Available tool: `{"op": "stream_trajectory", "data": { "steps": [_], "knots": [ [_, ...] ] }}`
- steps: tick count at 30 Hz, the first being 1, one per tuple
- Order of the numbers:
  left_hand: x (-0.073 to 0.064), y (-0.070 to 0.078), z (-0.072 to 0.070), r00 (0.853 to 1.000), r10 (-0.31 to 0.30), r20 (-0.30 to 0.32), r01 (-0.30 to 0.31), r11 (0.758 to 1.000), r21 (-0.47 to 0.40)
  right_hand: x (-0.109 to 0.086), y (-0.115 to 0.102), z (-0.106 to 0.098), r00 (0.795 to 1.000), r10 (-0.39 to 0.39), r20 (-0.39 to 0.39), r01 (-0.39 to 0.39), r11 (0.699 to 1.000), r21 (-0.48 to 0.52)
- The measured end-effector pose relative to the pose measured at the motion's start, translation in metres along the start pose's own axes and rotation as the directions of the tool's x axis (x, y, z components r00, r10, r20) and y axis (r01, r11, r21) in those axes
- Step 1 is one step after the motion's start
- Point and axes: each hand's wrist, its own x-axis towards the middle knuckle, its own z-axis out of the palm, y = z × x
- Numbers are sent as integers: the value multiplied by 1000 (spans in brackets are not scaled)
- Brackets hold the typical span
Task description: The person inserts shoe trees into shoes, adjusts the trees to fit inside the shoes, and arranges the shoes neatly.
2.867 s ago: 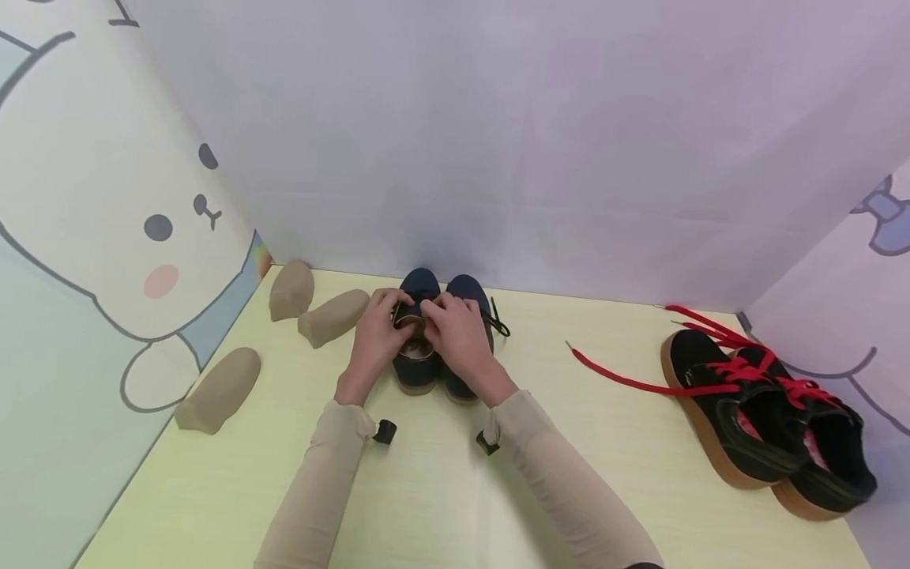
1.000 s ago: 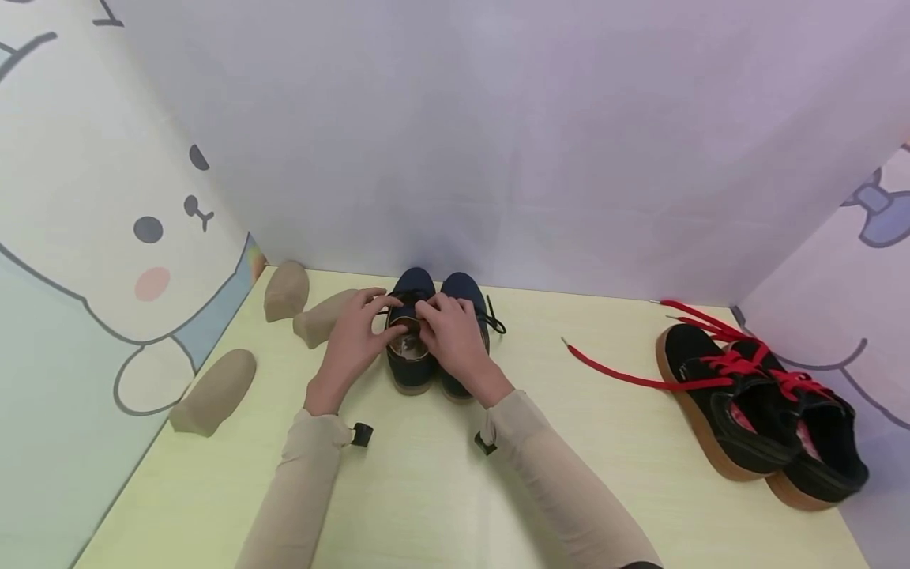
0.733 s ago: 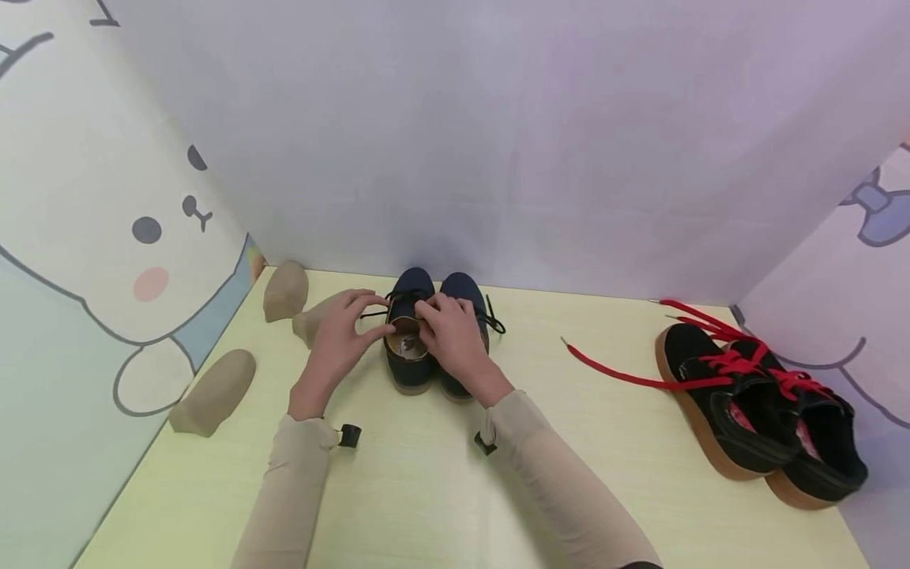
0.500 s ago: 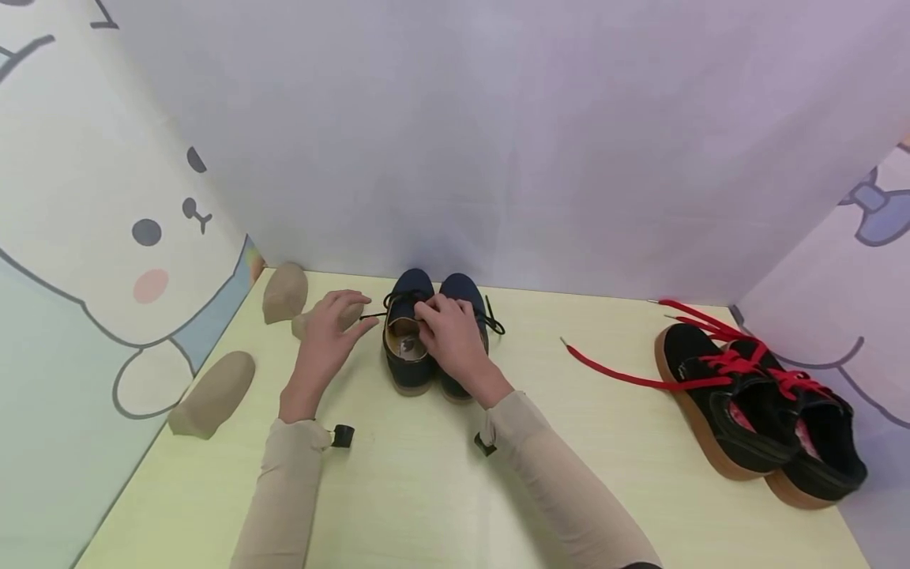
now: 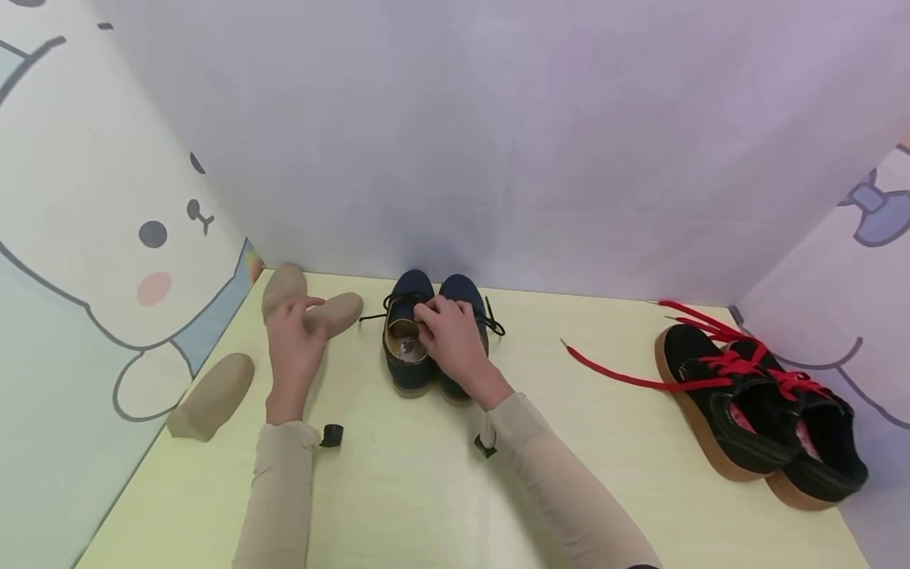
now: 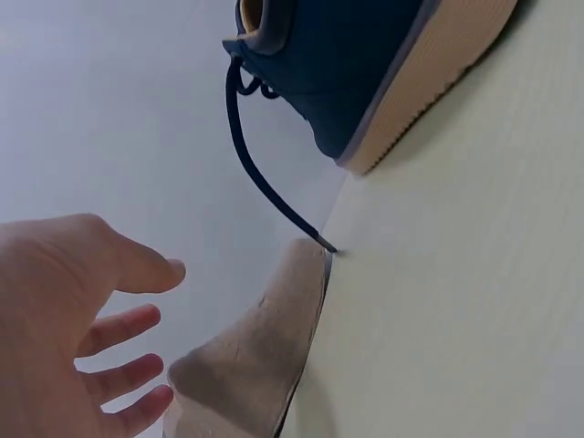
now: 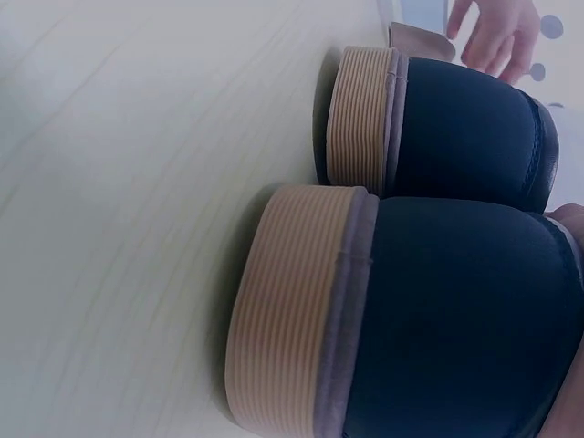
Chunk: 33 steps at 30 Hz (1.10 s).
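My left hand (image 5: 295, 344) hangs over a beige toe-shaped shoe insert (image 5: 341, 312), thumb spread from loosely bent fingers. In the left wrist view, that insert (image 6: 260, 351) lies just past the fingertips, and the hand holds nothing. My right hand (image 5: 455, 336) pinches the right edge of the opening of the left navy lace-up shoe (image 5: 410, 371); its fingertips are partly hidden. The right navy shoe (image 5: 460, 288) stands alongside, partly covered by that hand. The right wrist view shows both navy heels (image 7: 447, 301) with ribbed tan soles. A black lace (image 5: 372, 317) sticks out leftward.
Another beige insert (image 5: 284, 280) lies at the back left corner, and a third (image 5: 213, 395) nearer the left edge. Black shoes (image 5: 718, 411) with long red laces (image 5: 618, 378) stand at the right. A pale wall (image 5: 526, 158) closes off the back of the table.
My left hand has let go of the left navy shoe and moved left to the beige inserts, uncovering the shoe's opening and lace. My right hand has stayed at the shoe's edge.
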Motion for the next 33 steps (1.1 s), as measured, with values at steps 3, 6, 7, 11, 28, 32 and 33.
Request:
{"op": "stream_trajectory", "data": {
  "steps": [3, 6, 7, 11, 28, 32, 33],
  "knots": [
    [0, -5, -1, 1000, -10, -15, 11, 1000, 10, 0, -1, -1, 1000, -1, 0, 1, 1000, 2],
    [0, -9, -2, 1000, -13, -12, 13, 1000, 21, -1, -1, -1, 1000, -3, -1, 3, 1000, 4],
    [0, -10, -3, 1000, -15, -8, 15, 1000, 26, -1, -1, -1, 1000, -4, -1, 4, 1000, 5],
    [-1, -16, -4, 999, -47, 20, 46, 998, 42, -1, -2, -1, 1000, -6, -2, 6, 1000, 7],
    [-4, -29, 0, 953, -256, 159, 248, 966, 69, -3, 2, 0, 1000, -5, -19, 5, 1000, 1],
    [-3, -29, -1, 956, -251, 149, 242, 967, 74, -2, 3, 2, 1000, 3, -12, -3, 1000, 15],
    [-2, -29, -2, 957, -250, 144, 241, 967, 78, -2, 4, 2, 1000, 3, -11, -2, 1000, 18]
  ]
}}
